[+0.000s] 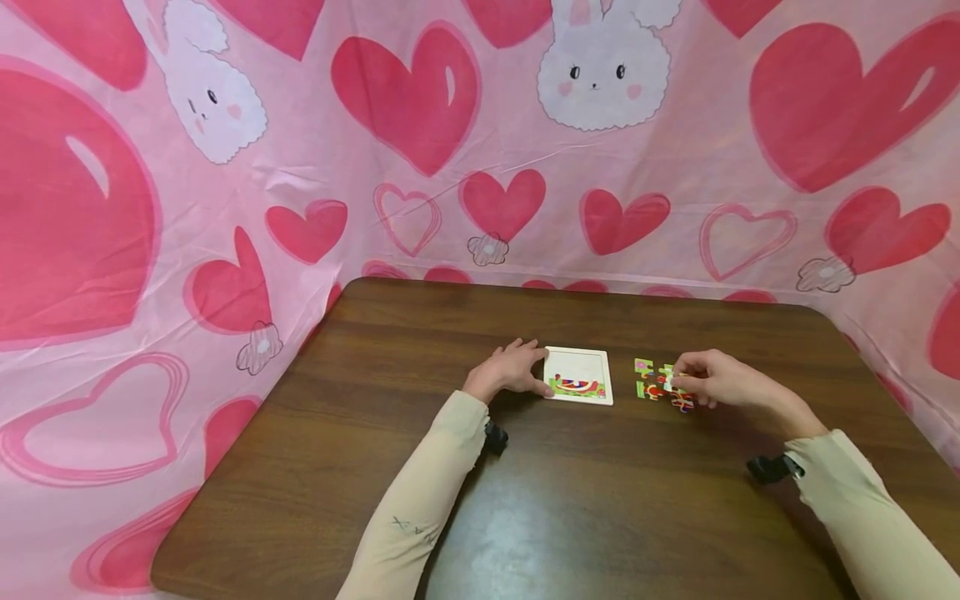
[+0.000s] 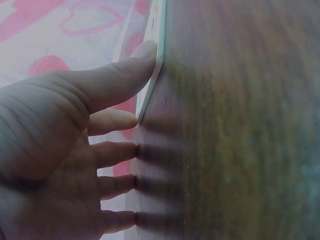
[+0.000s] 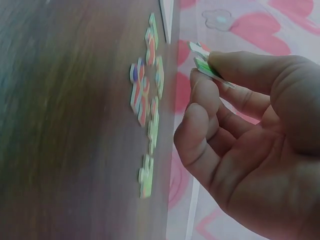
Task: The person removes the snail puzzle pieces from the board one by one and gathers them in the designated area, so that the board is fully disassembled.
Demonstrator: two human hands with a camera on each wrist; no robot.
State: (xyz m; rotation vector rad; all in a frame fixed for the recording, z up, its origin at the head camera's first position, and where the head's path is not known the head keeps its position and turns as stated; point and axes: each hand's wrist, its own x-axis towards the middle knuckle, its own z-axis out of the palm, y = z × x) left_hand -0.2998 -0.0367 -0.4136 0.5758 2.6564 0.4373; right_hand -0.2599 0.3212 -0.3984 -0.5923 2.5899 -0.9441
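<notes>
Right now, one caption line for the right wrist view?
Right hand pinches a puzzle piece above loose pieces on the wooden table.

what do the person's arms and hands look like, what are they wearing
Both arms wear long, close-fitting cream sleeves down to the wrists; the left sleeve bears a small dark marking on the forearm. A black strap-mounted device sits at each wrist, one by the left hand, one by the right hand. The hands are bare, with no rings or gloves visible.

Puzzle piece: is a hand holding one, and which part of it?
Yes. The right hand pinches one puzzle piece by its edge, between thumb and fingertips. The left hand holds nothing, only touching the puzzle tray.
</notes>
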